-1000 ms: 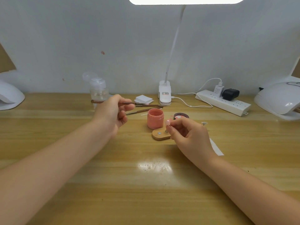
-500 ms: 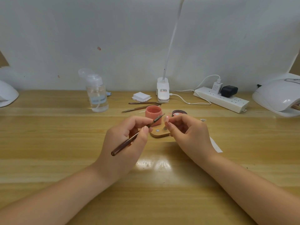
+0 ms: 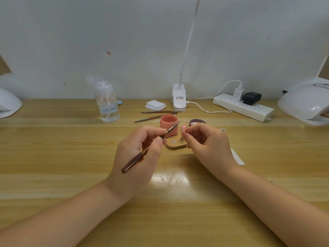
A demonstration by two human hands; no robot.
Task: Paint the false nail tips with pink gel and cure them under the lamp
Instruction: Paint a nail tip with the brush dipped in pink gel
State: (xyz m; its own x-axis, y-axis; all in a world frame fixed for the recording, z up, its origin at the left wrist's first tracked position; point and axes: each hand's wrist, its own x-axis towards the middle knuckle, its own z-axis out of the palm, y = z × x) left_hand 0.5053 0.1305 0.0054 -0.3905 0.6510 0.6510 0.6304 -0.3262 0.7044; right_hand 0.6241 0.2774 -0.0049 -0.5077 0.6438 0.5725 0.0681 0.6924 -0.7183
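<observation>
My left hand (image 3: 137,157) grips a dark brown nail brush (image 3: 140,155) like a pen, its tip pointing up and right toward a pink nail tip (image 3: 183,129). That nail tip is pinched by my right hand (image 3: 208,145) just above a small wooden holder (image 3: 173,146). An open pink gel jar (image 3: 169,124) stands right behind the brush tip. Its dark lid (image 3: 196,122) lies to the right, partly hidden by my fingers. A white curing lamp (image 3: 304,102) sits at the far right edge of the wooden table (image 3: 71,157).
A clear pump bottle (image 3: 106,104) stands at the back left. Two spare brushes (image 3: 156,114), a stack of white pads (image 3: 155,105), a clip desk lamp (image 3: 179,98) and a power strip (image 3: 243,107) line the back. Another white lamp (image 3: 8,104) is far left. A paper strip (image 3: 237,158) lies beside my right wrist.
My left hand brought the brush from up near the bottle down to the middle, turning it so the tip points at the nail tip. My right hand stayed in place.
</observation>
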